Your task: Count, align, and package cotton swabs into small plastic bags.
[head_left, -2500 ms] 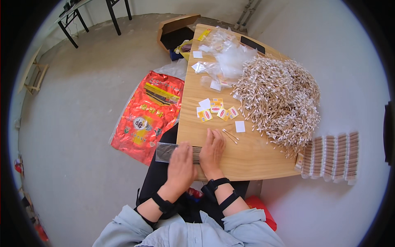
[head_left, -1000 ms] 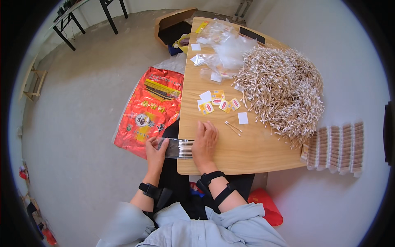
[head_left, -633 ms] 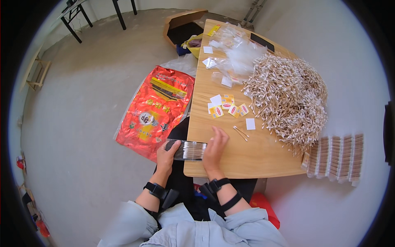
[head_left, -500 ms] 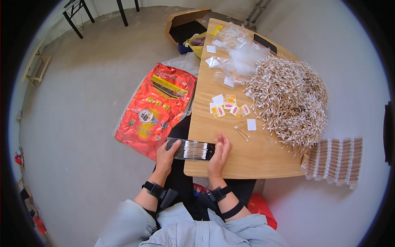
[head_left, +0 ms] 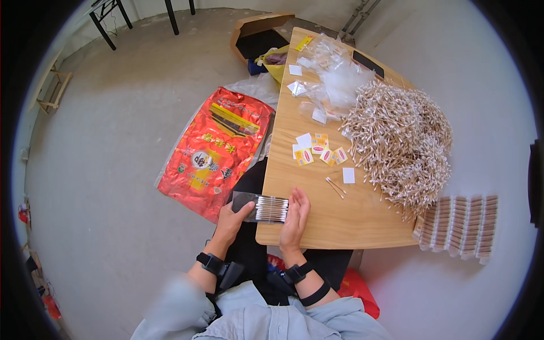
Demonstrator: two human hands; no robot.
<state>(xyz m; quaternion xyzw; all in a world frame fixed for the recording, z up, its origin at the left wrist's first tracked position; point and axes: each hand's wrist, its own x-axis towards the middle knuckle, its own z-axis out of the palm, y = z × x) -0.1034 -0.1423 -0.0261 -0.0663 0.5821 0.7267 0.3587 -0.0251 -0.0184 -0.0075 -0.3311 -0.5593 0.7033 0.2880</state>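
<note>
A clear plastic bag of cotton swabs [head_left: 272, 208] lies level over my lap, at the table's near left corner. The swabs sit side by side in a neat stack at the bag's right end; its left part is flat. My left hand [head_left: 229, 220] grips that flat part, thumb on top. Against the right end of the stack rests my right hand [head_left: 296, 218], its fingers stretched out and the palm side facing the swabs. Two loose cotton swabs [head_left: 335, 187] lie on the table beyond it, beside a white square card [head_left: 348, 175].
A large heap of cotton swabs [head_left: 396, 147] covers the table's right side. Filled swab packs [head_left: 459, 226] stand in rows at the right edge. Yellow-and-white cards [head_left: 320, 150] and clear bags [head_left: 340, 76] lie farther back. A red sack [head_left: 215, 150] is left of the table [head_left: 362, 226].
My right hand has moved slightly left, from the bag's dark right end to up against the swab ends. The left hand still holds the bag. The view has shifted a little.
</note>
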